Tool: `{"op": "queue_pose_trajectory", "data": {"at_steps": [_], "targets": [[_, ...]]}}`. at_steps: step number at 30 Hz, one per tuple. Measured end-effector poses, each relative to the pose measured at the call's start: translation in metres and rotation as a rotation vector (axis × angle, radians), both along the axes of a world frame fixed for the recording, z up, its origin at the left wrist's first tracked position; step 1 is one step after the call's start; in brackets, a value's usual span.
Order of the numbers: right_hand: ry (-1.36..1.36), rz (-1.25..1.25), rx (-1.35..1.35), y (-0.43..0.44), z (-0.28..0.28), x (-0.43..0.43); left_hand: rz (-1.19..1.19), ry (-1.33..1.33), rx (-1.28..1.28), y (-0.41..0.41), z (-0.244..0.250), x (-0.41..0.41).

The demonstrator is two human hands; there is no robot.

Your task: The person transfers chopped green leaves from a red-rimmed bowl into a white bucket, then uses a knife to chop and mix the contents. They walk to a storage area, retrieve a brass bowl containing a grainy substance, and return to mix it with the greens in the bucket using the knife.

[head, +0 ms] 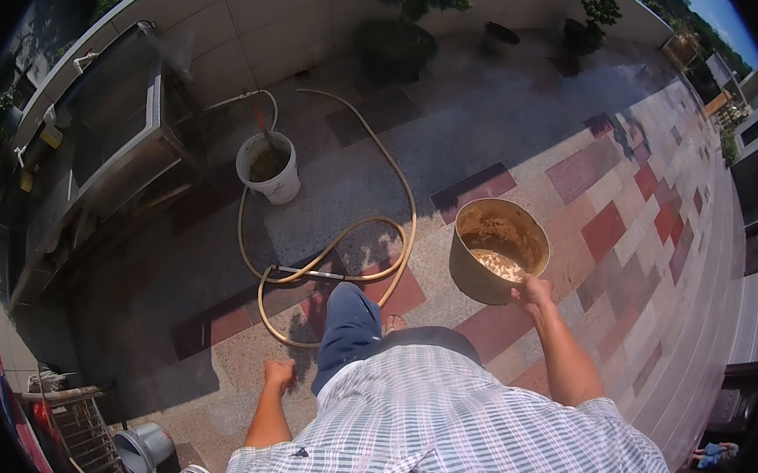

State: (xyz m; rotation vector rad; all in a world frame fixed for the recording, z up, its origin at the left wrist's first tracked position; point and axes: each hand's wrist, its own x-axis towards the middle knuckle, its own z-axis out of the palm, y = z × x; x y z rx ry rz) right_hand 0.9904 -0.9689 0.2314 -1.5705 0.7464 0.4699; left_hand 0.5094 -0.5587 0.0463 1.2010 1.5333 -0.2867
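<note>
My right hand [531, 293] grips the near rim of a deep round bucket or pot [487, 276]. Its inner wall is coated with brown residue, and a whitish, shiny wet patch shows at the bottom. My left hand [280, 374] hangs low at my side with curled fingers and nothing visible in it. Ahead of my legs a yellow hose [415, 199] lies looped on the paving, with a pale rod-like section [321, 274] across the loops. Further ahead stands a white plastic bucket [283, 186] with murky contents and a red-handled tool [261, 125] leaning inside.
A metal sink or work table [158, 129] stands at left along a wall [276, 18]. Potted plants [396, 45] line the wall. Sunlit paving stones [580, 173] extend to the right. Buckets [154, 445] and a slatted wooden rack [81, 430] are at lower left.
</note>
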Motion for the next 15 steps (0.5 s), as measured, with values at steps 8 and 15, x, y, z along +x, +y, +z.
{"op": "queue_pose_trajectory", "data": {"at_steps": [8, 15], "targets": [[-0.001, 0.165, 0.009, 0.202, -0.014, 0.179, 0.043, 0.005, -0.018, 0.115, -0.003, 0.15], [0.061, 0.298, -0.159, 0.401, -0.034, 0.3, 0.049, -0.002, -0.063, 0.268, -0.067, 0.294]]}}
